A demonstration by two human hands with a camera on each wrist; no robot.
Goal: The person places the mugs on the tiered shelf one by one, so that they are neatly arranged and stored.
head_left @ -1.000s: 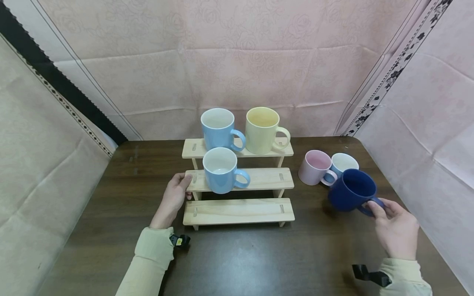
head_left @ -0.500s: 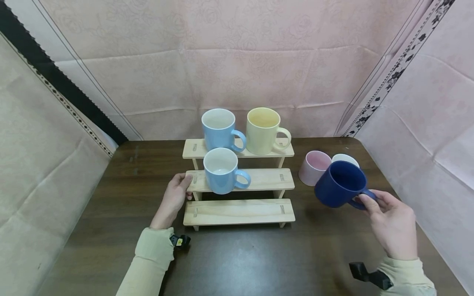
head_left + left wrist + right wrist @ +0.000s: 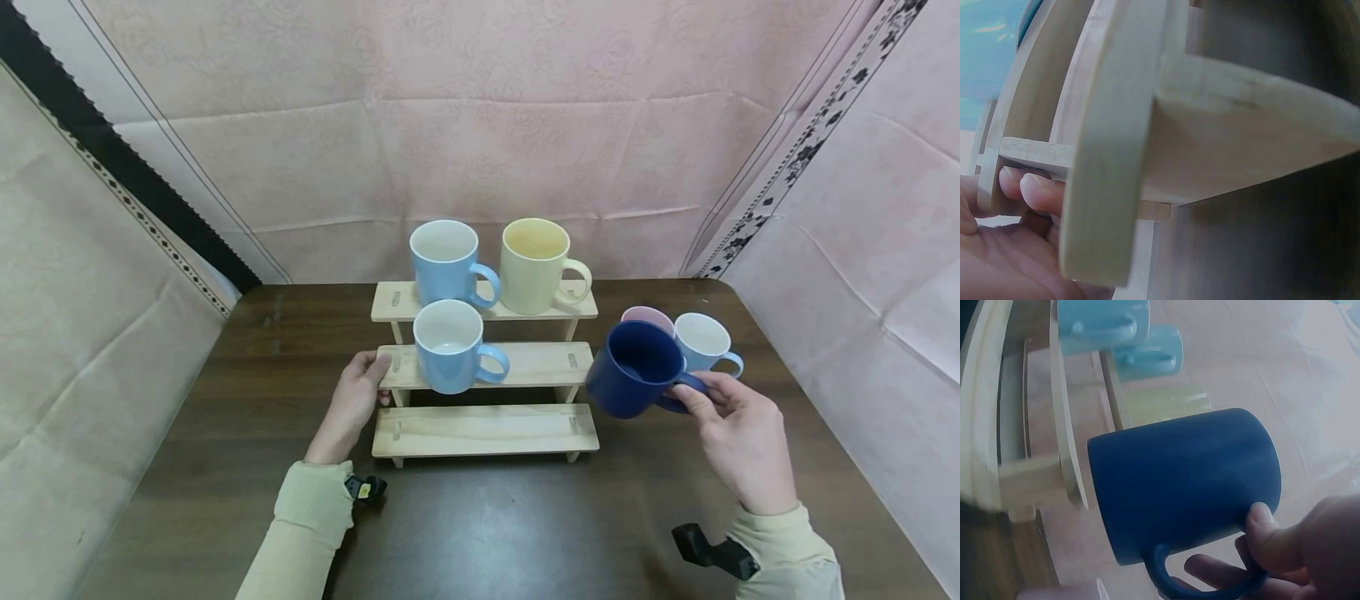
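Observation:
My right hand [image 3: 742, 442] pinches the handle of a dark blue mug [image 3: 633, 371], which is held above the table at the right end of the wooden tiered rack [image 3: 487, 429]. In the right wrist view the blue mug [image 3: 1185, 481] fills the middle, thumb near its handle. My left hand [image 3: 348, 404] grips the left end of the rack's middle shelf, its fingers curled under the board [image 3: 1035, 156] in the left wrist view. A light blue mug [image 3: 447, 350] stands on the middle shelf. Another light blue mug [image 3: 442, 262] and a pale yellow mug [image 3: 532, 271] stand on the top shelf.
Right of the rack, a pink mug [image 3: 648, 315] is mostly hidden behind the dark blue one. A light blue mug with a white inside [image 3: 703, 342] stands beside it on the dark wooden table [image 3: 487, 533]. Pale cloth walls [image 3: 487, 150] enclose the back and sides.
My right hand has carried the dark blue mug leftward, from in front of the light blue mug to the rack's right end. The left hand keeps its grip on the middle shelf.

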